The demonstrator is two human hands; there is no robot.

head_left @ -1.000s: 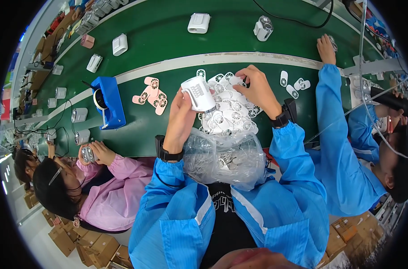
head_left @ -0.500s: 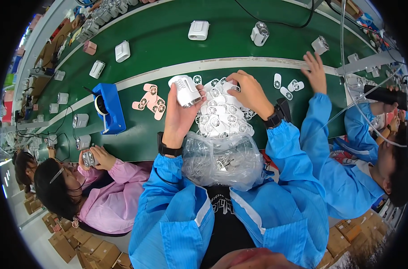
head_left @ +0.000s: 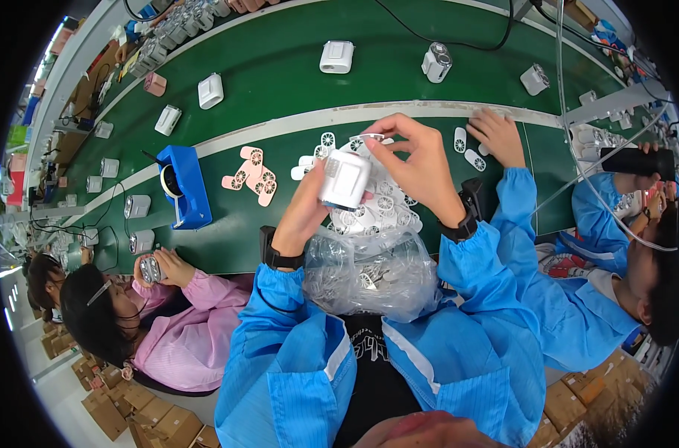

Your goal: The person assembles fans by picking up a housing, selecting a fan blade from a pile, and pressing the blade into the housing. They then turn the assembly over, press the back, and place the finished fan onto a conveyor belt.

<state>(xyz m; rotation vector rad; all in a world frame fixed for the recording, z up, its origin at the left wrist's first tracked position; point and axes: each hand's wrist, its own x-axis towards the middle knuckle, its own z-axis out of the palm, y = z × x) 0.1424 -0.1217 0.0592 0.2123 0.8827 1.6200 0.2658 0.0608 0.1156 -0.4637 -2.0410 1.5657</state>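
Observation:
My left hand (head_left: 304, 213) grips a white plastic device housing (head_left: 347, 178) with rounded corners, its thumb along the left side. Pinched between the thumb and fingers of my right hand (head_left: 421, 164) is a thin white cover plate (head_left: 372, 137), seen nearly edge-on just above the housing and apart from it. Below both hands lies a heap of white cover plates (head_left: 365, 219) with round spoked openings, partly hidden by the housing and my right hand. Against the table edge in front of me rests a clear plastic bag (head_left: 339, 280) with more plates inside.
Pink cover plates (head_left: 256, 178) and a blue tape dispenser (head_left: 194, 190) are on my left. A co-worker's hand (head_left: 500, 138) reaches over loose plates (head_left: 460, 140) at the right. Several devices stand on the green conveyor (head_left: 280, 67) beyond a pale rail. A pink-sleeved person (head_left: 190, 336) sits left.
My right hand has lifted a cover plate off the heap. My left hand has turned the housing and brought it rightward and nearer. The co-worker's hand has moved left and down onto the loose plates.

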